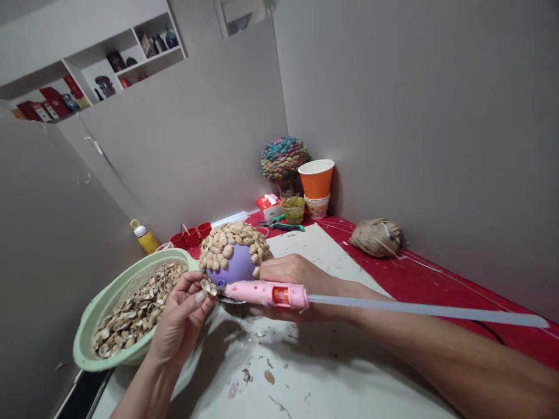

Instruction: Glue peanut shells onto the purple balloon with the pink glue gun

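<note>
Judging by the peanut shells (227, 237) packed over crown and sides, getting well along with the purple ball (238, 265) — but leaving its front and lower part bare. Having the ball sitting on the desk (323, 366), apparently in a metal bowl (237, 308), near a green basket (93, 308) holding more loose shells (140, 314). Looking knobbly and tan where covered, smooth and rounded where bare. Pinching one hollow shell (208, 287) in the left grip (183, 305) and clasping a pink glue gun (253, 293) in the right grip (301, 273) — holding its nozzle (220, 291) just beside that shell.
</note>
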### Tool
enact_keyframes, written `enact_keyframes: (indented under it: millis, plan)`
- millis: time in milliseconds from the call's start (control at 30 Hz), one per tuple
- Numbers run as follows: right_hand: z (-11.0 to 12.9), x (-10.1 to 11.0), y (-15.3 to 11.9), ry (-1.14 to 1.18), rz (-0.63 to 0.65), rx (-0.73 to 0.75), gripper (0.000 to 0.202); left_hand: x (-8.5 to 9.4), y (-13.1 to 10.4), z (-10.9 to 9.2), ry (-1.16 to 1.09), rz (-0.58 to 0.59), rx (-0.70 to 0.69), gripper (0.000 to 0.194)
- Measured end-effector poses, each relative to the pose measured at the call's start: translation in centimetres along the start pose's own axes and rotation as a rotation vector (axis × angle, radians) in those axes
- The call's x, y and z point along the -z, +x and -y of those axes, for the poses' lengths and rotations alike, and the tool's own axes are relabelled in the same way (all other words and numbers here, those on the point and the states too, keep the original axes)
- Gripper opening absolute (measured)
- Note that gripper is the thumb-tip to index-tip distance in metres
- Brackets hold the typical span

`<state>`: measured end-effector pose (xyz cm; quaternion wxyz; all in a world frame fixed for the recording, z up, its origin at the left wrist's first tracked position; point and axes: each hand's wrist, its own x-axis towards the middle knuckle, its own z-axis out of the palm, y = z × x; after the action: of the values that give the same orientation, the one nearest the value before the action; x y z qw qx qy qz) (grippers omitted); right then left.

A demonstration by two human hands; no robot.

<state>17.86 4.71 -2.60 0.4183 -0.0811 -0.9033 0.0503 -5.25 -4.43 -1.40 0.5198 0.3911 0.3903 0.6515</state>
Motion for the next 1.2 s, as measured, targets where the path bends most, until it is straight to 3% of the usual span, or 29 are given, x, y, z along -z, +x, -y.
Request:
enact_keyframes:
  millis: [267, 833, 1100, 1200]
  plan:
    - [0.1, 0.1, 0.1, -0.009, 0.042, 0.000, 0.037, 0.1, 0.2, 0.0, 0.000, -0.015, -0.013, 0.035]
    - [-0.2, -0.8, -0.4, 0.005, -0.009, -0.015, 0.041, 0.0, 0.2, 0.0, -0.007, -0.019, -0.023, 0.032]
    - [0.0, -0.2, -0.3, 0.007, 0.101, -0.035, 0.032, -0.1, 0.2, 0.1, 0.013, -0.018, -0.029, 0.033]
    - [0.0, -0.3, -0.2, 0.003, 0.034, -0.015, 0.036, -0.3, 0.1, 0.1, 0.036, -0.024, -0.032, 0.032]
